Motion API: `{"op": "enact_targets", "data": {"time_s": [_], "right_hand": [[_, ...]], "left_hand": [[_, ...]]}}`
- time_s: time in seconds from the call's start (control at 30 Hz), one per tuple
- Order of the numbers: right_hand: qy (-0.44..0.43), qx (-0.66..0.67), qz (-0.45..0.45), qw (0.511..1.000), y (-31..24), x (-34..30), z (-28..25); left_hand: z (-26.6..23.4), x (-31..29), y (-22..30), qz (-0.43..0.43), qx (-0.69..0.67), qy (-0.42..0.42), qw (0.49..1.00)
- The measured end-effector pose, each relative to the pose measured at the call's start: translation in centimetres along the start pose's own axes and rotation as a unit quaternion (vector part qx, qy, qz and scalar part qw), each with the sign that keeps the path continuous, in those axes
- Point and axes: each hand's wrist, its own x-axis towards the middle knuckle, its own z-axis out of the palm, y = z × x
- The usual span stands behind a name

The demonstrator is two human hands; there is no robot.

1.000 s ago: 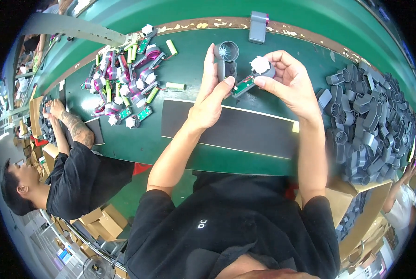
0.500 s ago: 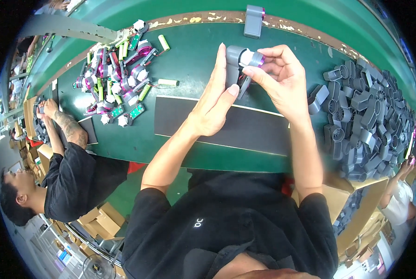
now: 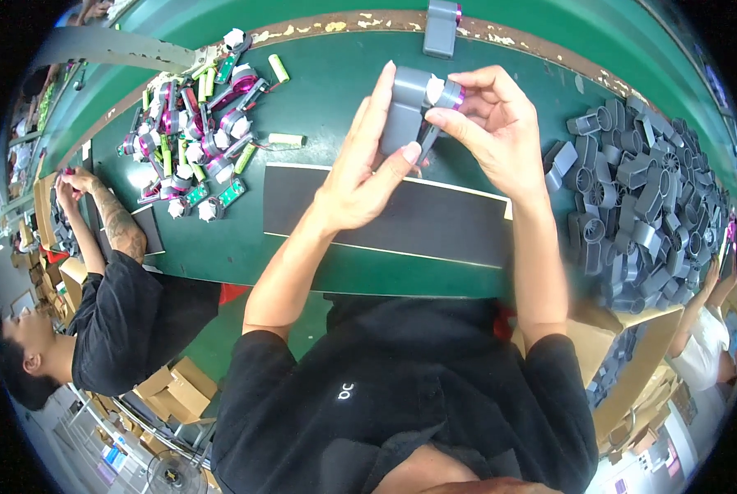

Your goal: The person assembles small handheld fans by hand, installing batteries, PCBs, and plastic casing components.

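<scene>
Above the far part of the workbench, my left hand [image 3: 358, 181] grips a grey plastic housing [image 3: 404, 107] between its palm and thumb. My right hand [image 3: 500, 132] pinches a motor assembly [image 3: 451, 92] with a purple ring and a white wrapped part. The assembly's white end meets the housing's open right side, and its purple end still sticks out. A slim dark part of the assembly hangs below, near my left thumb; how far it reaches inside is hidden.
Motor assemblies with green cells and circuit boards [image 3: 195, 136] lie heaped at left. Empty grey housings [image 3: 640, 198] are piled at right. One housing with a purple end [image 3: 441, 29] stands at the far edge. A black mat [image 3: 385, 214] lies nearer. A co-worker [image 3: 121, 321] works at left.
The housing has turned so that more of its broad side shows. The motor assembly's white part is now less exposed, closer into the housing's opening. Both hands keep their hold.
</scene>
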Motion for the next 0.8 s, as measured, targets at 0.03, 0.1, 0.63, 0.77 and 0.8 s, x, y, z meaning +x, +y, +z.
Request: {"op": "enact_targets", "data": {"time_s": [0.03, 0.1, 0.63, 0.77, 0.8], "right_hand": [[-0.006, -0.012, -0.002, 1.0, -0.1, 0.1, 0.0], [-0.005, -0.012, -0.004, 1.0, -0.3, 0.4, 0.2], [0.017, -0.083, -0.078, 0.993, 0.8, -0.2, 1.2], [0.026, -0.18, -0.161, 0.97, 0.8, -0.5, 0.8], [0.075, -0.177, -0.172, 0.966, 0.8, -0.4, 0.8]], "left_hand": [[0.0, -0.1, 0.1, -0.01, -0.011, -0.005, 1.0], [0.2, -0.1, 0.2, -0.004, -0.009, -0.003, 1.0], [1.2, -0.6, -0.2, -0.025, -0.189, -0.066, 0.979], [1.9, -1.3, -0.1, -0.061, -0.21, -0.11, 0.969], [2.2, -1.2, -0.1, -0.064, -0.212, -0.111, 0.969]]}}
